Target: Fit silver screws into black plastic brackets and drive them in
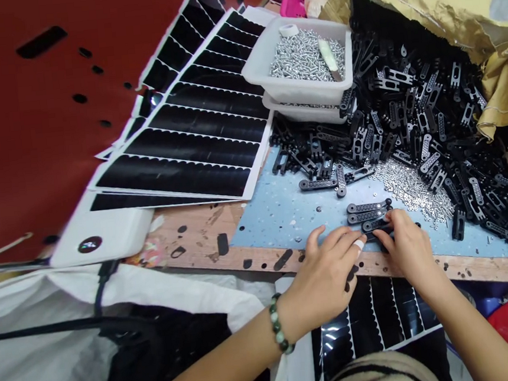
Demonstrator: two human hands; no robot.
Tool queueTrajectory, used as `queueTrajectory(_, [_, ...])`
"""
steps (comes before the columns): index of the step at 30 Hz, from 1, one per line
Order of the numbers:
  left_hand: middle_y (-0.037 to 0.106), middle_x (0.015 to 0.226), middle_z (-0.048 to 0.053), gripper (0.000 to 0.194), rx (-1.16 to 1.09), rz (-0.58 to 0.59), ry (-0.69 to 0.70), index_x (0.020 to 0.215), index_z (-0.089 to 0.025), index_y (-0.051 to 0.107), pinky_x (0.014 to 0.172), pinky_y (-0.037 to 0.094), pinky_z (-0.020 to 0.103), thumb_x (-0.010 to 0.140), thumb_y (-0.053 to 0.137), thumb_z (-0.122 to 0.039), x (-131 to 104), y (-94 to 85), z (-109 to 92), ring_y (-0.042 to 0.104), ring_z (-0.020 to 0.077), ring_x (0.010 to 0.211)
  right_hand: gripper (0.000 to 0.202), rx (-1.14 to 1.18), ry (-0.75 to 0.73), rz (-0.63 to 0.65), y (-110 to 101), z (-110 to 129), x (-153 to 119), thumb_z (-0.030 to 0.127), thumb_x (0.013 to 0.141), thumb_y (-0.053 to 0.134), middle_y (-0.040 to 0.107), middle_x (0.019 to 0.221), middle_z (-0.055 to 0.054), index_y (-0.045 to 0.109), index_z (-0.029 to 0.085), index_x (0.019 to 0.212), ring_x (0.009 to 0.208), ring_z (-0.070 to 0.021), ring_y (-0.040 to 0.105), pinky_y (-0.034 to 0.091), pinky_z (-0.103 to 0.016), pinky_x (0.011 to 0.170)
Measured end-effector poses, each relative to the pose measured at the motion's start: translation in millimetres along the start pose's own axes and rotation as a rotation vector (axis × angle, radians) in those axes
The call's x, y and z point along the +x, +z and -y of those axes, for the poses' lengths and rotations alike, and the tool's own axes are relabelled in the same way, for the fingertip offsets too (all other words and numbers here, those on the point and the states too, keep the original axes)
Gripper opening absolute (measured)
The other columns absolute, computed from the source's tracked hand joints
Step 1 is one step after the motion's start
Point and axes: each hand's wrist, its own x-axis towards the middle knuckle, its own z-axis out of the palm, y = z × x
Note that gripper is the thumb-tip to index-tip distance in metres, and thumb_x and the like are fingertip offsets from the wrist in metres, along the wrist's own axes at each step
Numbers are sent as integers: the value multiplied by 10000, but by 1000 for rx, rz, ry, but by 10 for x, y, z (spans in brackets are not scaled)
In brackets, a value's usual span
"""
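In the head view, slim black plastic pieces with rounded ends and patterned tops [368,207] are lying side by side between three and four o'clock, the half-open left hand [331,261] is touching them with its fingertips, the right hand [403,239] is pinching one, and a white plastic tub [299,92] at one o'clock is holding silver metal screws [298,53].

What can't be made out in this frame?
All in the head view:
- Right hand's exact grip on the black pieces: its own fingers cover it.
- Left hand's palm: hidden by its back.
- Most of the lower tub's contents: under the upper tub.
- Yellow-brown wrapping: cut off by top and right edges.
- Details on the round dark mark: too small.
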Motion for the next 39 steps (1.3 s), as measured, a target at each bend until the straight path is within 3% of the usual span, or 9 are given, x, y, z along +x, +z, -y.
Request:
queueTrajectory(3, [538, 1291, 101, 473, -147, 20, -34, 1182, -164, 511, 1034, 321, 549, 743, 396, -31, 66, -110, 20, 421, 272, 1236, 385, 51, -177, -132, -94, 23, -7, 356, 844, 593, 546, 1135, -158, 491, 192, 1177, 1036, -295, 571, 537, -437, 749])
queueTrajectory(5, [491, 1331, 104, 504, -245, 64, -33, 1221, -165, 476, 1061, 343, 503, 750, 367, -22, 96, -139, 31, 382, 248, 1281, 389, 219, -387, -133, -140, 89, -15, 285, 865, 568, 548, 1158, -139, 447, 208, 1227, 1086, -256, 557, 522, -436, 852])
queueTrajectory(8, [445, 1366, 97, 562, -351, 122, -26, 1325, -193, 380, 1100, 343, 468, 786, 344, -37, 117, -117, 17, 358, 219, 1315, 316, 376, -644, -41, -159, 228, -27, 147, 886, 507, 624, 1010, -77, 472, 216, 1192, 937, -183, 603, 532, -351, 785])
queueTrajectory(11, [428, 1386, 85, 632, -395, 108, -37, 1405, -227, 250, 1107, 361, 439, 806, 337, -44, 121, -94, -44, 370, 206, 1317, 229, 437, -707, -34, -152, 302, -57, 71, 882, 457, 633, 867, -56, 542, 199, 1051, 806, -160, 594, 516, -310, 693])
queueTrajectory(14, [410, 1407, 114, 669, -413, -3, -98, 1444, -207, 137, 1077, 411, 391, 827, 336, -44, 128, -123, -92, 395, 201, 1308, 234, 563, -615, -30, -169, 243, -114, 61, 866, 466, 621, 835, -32, 539, 231, 1009, 765, -149, 584, 509, -297, 665])
queueTrajectory(17, [415, 1405, 129, 601, -365, -150, -150, 1427, -192, 188, 1049, 427, 400, 858, 338, -67, 146, -161, -68, 417, 211, 1287, 258, 684, -301, -106, -198, 85, -123, 141, 861, 530, 607, 818, -11, 521, 258, 1090, 741, -146, 589, 511, -291, 646])
queueTrajectory(20, [495, 1349, 96, 449, -182, -126, -75, 1296, -208, 435, 1055, 347, 519, 858, 405, -111, 161, -132, -16, 417, 263, 1267, 147, 688, 0, -50, -182, -80, -39, 275, 853, 571, 617, 823, -28, 600, 226, 988, 732, -156, 596, 508, -299, 643])
queueTrajectory(23, [574, 1287, 81, 374, -3, -51, -13, 1205, -199, 544, 1043, 250, 592, 852, 440, -126, 164, -43, 9, 453, 290, 1221, 177, 701, 137, 55, -106, -175, 62, 362, 838, 578, 628, 783, -31, 640, 197, 842, 679, -153, 598, 498, -299, 628])
queueTrajectory(39, [552, 1334, 97, 502, 99, 14, 32, 1285, -166, 503, 1063, 198, 551, 785, 477, -121, 149, 102, 43, 467, 268, 1212, 133, 437, 153, 109, -38, -131, 192, 316, 815, 541, 629, 710, -14, 606, 201, 827, 623, -156, 583, 455, -280, 605])
